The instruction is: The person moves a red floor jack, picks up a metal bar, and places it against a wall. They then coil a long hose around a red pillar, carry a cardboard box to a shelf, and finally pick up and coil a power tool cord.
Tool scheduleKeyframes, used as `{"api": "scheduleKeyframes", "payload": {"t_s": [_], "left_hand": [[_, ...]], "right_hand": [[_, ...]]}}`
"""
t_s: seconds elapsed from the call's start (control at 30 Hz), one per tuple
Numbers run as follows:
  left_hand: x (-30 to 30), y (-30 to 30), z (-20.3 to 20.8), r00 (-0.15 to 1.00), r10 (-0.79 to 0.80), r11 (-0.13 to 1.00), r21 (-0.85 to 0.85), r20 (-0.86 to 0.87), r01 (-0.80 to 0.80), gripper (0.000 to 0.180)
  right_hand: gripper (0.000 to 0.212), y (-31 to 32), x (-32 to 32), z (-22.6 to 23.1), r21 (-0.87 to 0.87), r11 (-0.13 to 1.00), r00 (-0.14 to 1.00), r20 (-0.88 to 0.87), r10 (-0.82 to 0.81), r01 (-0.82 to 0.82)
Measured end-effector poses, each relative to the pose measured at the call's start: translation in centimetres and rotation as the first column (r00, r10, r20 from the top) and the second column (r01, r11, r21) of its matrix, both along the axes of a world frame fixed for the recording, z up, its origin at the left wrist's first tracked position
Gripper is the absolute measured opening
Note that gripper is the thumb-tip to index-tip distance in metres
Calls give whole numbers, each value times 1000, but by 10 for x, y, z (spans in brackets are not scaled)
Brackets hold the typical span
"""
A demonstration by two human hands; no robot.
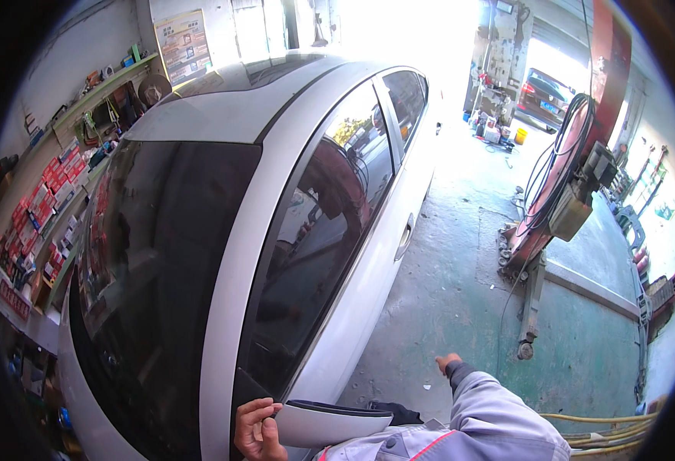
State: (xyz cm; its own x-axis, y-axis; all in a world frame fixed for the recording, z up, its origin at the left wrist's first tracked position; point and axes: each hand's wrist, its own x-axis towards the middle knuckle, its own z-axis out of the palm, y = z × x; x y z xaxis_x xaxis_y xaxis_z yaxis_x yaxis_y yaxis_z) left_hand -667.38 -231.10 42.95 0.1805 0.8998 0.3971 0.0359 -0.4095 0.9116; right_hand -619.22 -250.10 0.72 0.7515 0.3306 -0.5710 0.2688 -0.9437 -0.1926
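A white car (233, 253) with a dark windshield (176, 230) fills the left and middle. Its white side mirror (333, 426) juts out close to my body. My left hand (258, 432) is at the mirror's inner end, fingers bent and thumb apart, with nothing visible in it. The fingertips look to be at the mirror's edge. Out over the floor to the right of the car, my right hand (449, 361) is held away from the car body. Its fingers are curled in, and the palm is hidden.
To the right stands a red lift post (602, 69) with a coiled black cable (556, 165) and a low metal lift arm (533, 307). Yellow hoses (606, 432) lie at the lower right. Shelves (84, 100) and red boxes (53, 184) line the left wall. A yellow bucket (521, 136) and dark car (548, 96) are farther back.
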Motion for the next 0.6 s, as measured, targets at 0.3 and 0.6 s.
{"api": "scheduleKeyframes", "payload": {"t_s": [0.3,0.6], "left_hand": [[26,-5,-18,996,-65,997,-29,65,67,18],[96,3,-6,999,13,998,-56,30,-12,21]], "right_hand": [[58,75,-4,92,79,946,946,-54,320,-316],[61,22,77,50,-86,946,946,-119,302,-313]]}}
